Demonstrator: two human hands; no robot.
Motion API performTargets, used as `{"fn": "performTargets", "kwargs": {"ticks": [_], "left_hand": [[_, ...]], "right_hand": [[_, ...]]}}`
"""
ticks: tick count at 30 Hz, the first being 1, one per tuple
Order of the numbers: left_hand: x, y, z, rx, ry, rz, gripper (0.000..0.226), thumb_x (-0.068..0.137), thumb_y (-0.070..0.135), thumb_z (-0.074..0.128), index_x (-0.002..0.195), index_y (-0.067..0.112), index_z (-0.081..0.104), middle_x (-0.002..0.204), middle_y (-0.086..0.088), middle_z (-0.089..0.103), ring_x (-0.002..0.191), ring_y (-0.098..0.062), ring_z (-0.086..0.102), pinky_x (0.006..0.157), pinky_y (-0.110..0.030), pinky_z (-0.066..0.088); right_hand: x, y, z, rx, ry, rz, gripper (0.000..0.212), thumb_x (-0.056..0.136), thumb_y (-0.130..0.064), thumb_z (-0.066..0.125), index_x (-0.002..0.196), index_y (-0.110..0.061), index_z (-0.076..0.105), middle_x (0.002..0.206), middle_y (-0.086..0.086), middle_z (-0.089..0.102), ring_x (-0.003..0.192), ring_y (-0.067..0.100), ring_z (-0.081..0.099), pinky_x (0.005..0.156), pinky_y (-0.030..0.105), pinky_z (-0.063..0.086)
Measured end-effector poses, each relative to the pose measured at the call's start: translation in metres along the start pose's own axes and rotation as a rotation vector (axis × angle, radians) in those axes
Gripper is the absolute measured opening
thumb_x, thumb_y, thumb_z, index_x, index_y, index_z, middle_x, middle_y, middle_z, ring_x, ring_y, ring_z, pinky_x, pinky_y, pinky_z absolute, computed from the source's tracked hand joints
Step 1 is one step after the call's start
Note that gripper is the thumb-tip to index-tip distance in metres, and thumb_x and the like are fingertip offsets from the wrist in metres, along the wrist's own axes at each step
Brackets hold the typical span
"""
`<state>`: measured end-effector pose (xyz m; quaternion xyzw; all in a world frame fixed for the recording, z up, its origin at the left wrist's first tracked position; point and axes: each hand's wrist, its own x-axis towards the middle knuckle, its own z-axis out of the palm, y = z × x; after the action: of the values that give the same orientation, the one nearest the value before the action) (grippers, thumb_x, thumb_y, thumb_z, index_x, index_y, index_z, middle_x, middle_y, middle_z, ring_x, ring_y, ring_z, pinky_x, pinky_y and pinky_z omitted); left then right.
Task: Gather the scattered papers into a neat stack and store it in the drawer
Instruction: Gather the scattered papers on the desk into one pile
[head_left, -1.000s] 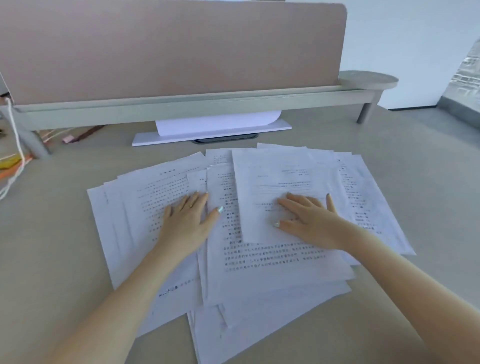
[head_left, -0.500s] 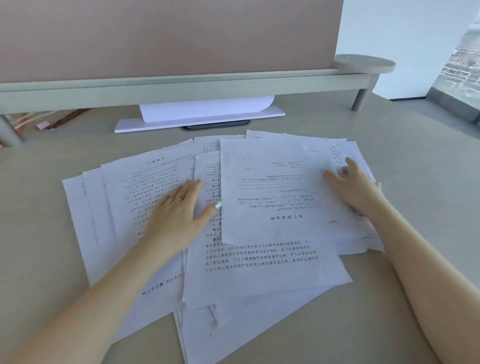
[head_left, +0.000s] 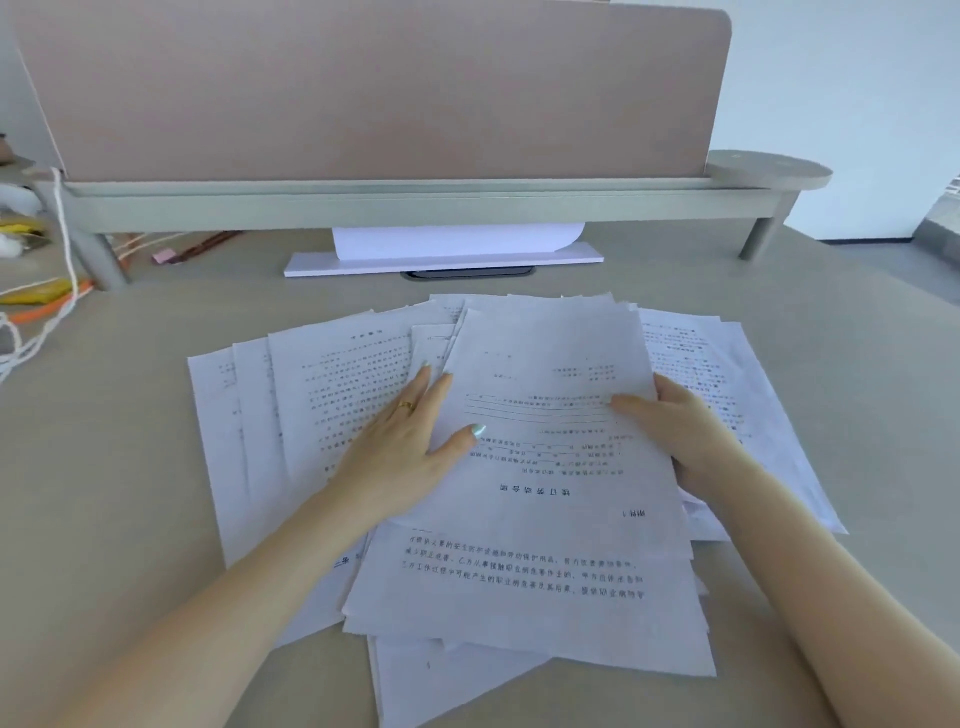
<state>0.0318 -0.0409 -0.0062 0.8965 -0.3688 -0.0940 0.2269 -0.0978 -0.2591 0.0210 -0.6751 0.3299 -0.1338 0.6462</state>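
Note:
Several white printed papers (head_left: 519, 571) lie fanned and overlapping on the beige desk (head_left: 104, 519). The top sheet (head_left: 550, 395) sits in the middle, its print upside down to me. My left hand (head_left: 410, 447) holds its left edge, thumb on top and fingers slipped under it, over the sheets fanned to the left. My right hand (head_left: 680, 431) grips its right edge, thumb on top and fingers underneath. More sheets (head_left: 727, 374) spread out to the right under that hand. No drawer is in view.
A pinkish partition panel (head_left: 363, 88) on a grey raised shelf (head_left: 415, 202) closes the back of the desk. Under the shelf lies a white board with a curled sheet (head_left: 447, 249). Cords and coloured cables (head_left: 47, 306) lie at the far left.
My right hand came back from the right-hand sheets to the top sheet's right edge. My left hand slid right, its fingers going under that sheet's left edge. Both hands now pinch it.

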Motion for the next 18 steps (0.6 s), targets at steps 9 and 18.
{"fn": "performTargets", "kwargs": {"ticks": [9,18], "left_hand": [[-0.02,-0.053,-0.04,0.174,0.137,-0.263,0.068,0.088,0.062,0.025,0.148,0.037,0.005,0.16,0.005,-0.009,0.147,-0.016,-0.008,0.115,-0.049,-0.009],[-0.047,-0.095,-0.049,0.272,0.029,-0.347,0.062,0.09,0.06,0.018,0.147,0.04,0.007,0.16,0.006,-0.001,0.147,-0.016,-0.002,0.117,-0.047,-0.001]], "right_hand": [[-0.006,0.005,-0.003,-0.172,-0.107,-0.051,0.024,0.088,-0.006,0.058,0.11,-0.014,0.062,0.104,0.008,0.071,0.092,0.028,0.069,0.076,0.041,0.057],[0.005,-0.028,0.045,-0.193,-0.11,-0.161,0.023,0.087,-0.004,0.056,0.107,-0.011,0.064,0.101,0.011,0.069,0.086,0.029,0.067,0.083,0.043,0.054]]}}
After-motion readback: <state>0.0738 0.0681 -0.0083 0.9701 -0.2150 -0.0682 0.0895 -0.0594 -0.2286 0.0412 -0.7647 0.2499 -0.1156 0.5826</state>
